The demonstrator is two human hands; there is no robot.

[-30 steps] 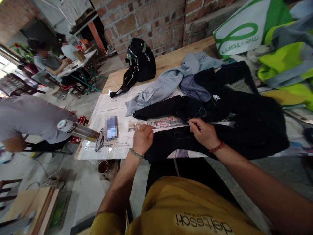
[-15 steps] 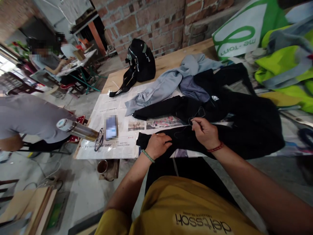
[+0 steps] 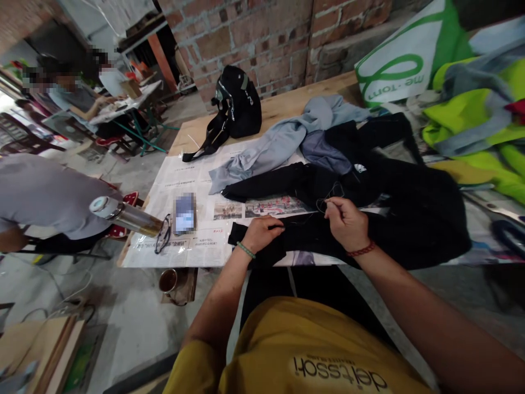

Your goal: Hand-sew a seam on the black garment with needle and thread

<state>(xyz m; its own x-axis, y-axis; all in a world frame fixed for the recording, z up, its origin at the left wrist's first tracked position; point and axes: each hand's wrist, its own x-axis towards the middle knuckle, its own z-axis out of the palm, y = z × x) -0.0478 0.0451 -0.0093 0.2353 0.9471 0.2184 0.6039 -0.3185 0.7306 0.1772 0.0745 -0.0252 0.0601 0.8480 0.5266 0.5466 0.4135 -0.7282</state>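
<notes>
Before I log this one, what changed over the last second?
The left hand moved rightward along the black cloth, nearer the right hand, uncovering the cloth's left end. The right hand shifted only slightly. The black bag, flask and glasses stayed in place.

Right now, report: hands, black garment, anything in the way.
Left hand on black garment; right hand pinched, thread at fingertips. Garment spread over newspaper. Nothing seen blocking; phone and glasses off to the left.
</notes>
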